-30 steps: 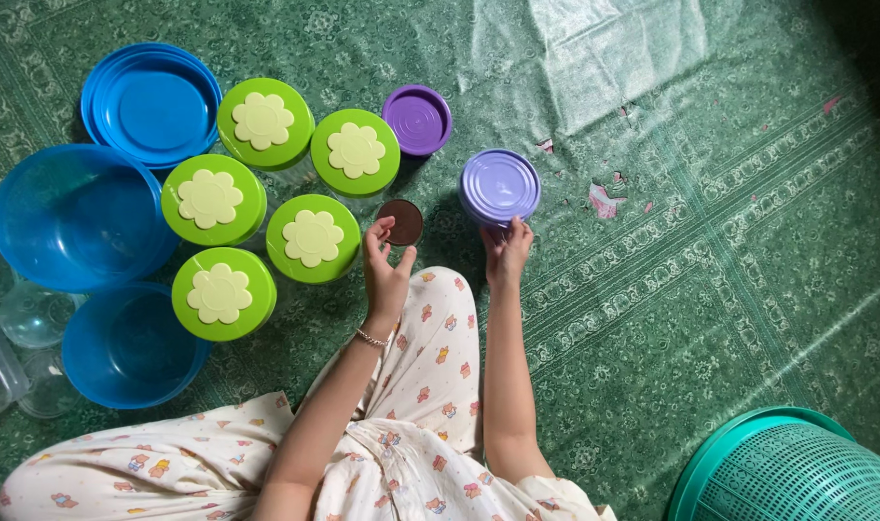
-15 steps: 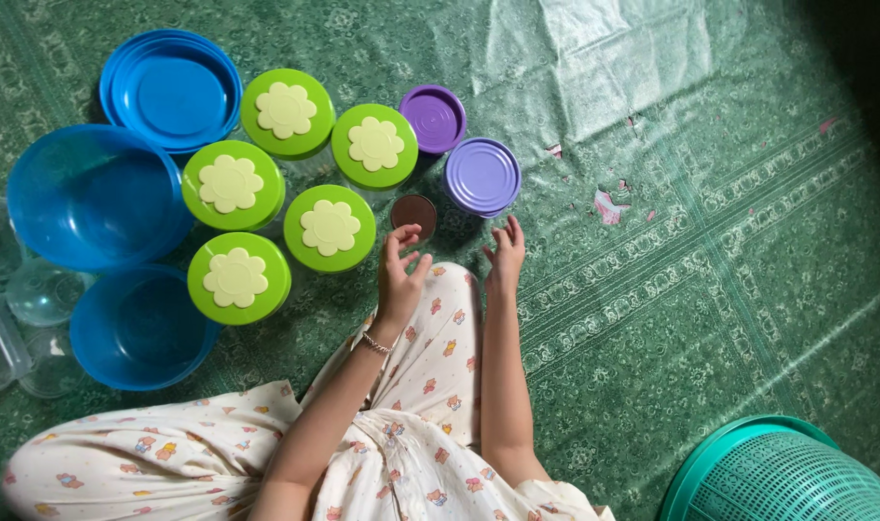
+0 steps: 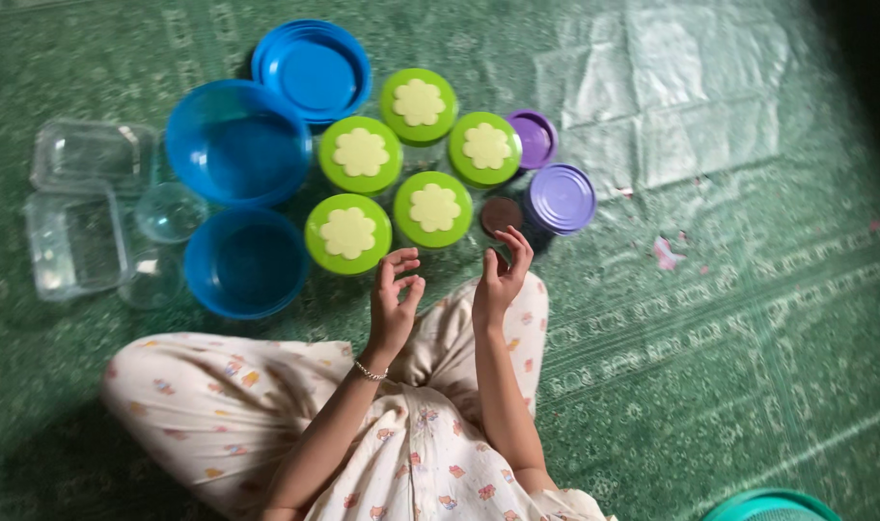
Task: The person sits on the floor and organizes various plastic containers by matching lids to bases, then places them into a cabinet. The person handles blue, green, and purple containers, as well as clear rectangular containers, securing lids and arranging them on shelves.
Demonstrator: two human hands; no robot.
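Observation:
My left hand (image 3: 393, 297) hovers above my knee with its fingers apart and holds nothing. My right hand (image 3: 502, 273) is also empty, fingers spread, just below a small brown lid (image 3: 500, 214). A light purple lidded jar (image 3: 561, 199) stands right of the brown lid, touching neither hand. A darker purple jar (image 3: 536, 138) sits behind it. Several clear jars with green flower-topped lids (image 3: 433, 207) cluster to the left of the brown lid.
Two blue bowls (image 3: 237, 142) and a stack of blue lids (image 3: 312, 72) lie left of the green jars. Clear plastic boxes (image 3: 74, 241) and small clear bowls sit at far left. A teal basket rim (image 3: 770, 506) shows at bottom right. A green patterned mat (image 3: 729, 318) covers the floor.
My right hand let go of the light purple jar after sliding it left toward the brown lid. Both hands drew back toward my knee. The view shifted left, revealing the clear boxes.

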